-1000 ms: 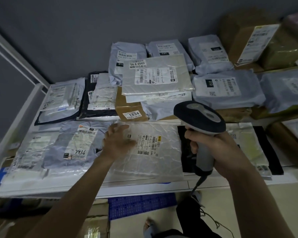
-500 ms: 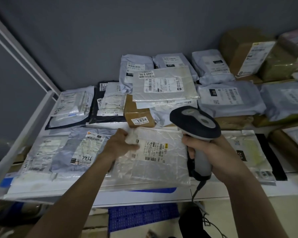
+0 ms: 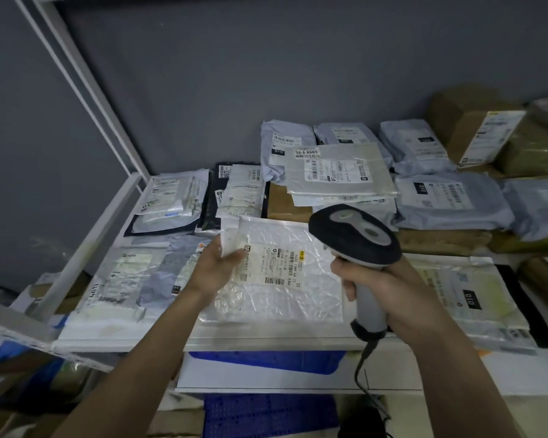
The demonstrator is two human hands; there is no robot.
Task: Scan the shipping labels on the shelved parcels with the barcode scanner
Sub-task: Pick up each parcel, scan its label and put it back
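A white bubble mailer [image 3: 285, 279] lies at the front of the shelf, its far left corner raised. My left hand [image 3: 217, 267] grips that corner, thumb on top near the label. The mailer's shipping label [image 3: 277, 263] faces up with its barcodes showing. My right hand [image 3: 377, 286] grips the handle of the barcode scanner [image 3: 355, 238], a black and grey corded gun. The scanner's head hovers over the mailer's right side, just right of the label.
Several grey poly bags [image 3: 450, 200], flat mailers [image 3: 339, 172] and brown boxes [image 3: 475, 128] cover the white shelf [image 3: 266, 341]. A white frame rail [image 3: 86, 245] runs along the left. Blue crates [image 3: 266, 412] sit below. The scanner cord [image 3: 361, 371] hangs down.
My left hand has closed on the bubble mailer's far left corner and lifted it off the shelf. The scanner has stayed over the mailer's right side. The view has tilted up.
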